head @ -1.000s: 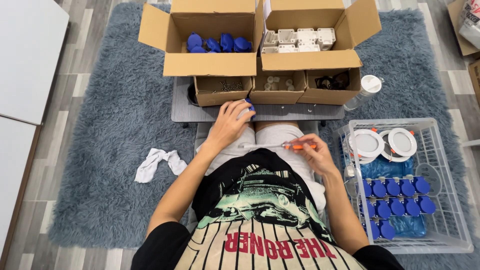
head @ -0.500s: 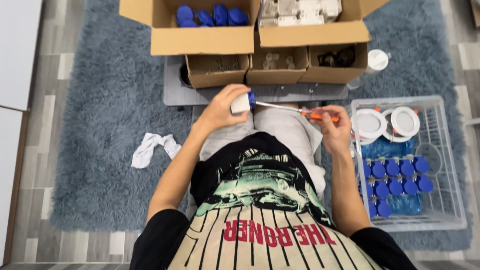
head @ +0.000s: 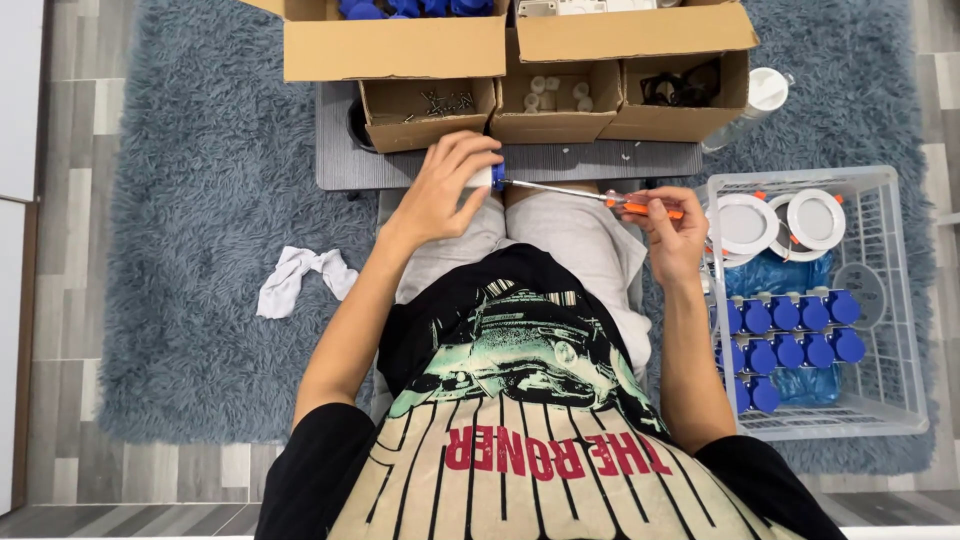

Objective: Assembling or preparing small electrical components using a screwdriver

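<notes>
Head view: the left hand is clenched around a small white-and-blue part above the lap, near the front edge of the grey tray. The right hand grips an orange-handled screwdriver, tip at the part. Keeping the shaft in line with the screw and the part steady should serve best. Compared with half a second ago, both hands sit a little lower, the screwdriver nearly level.
</notes>
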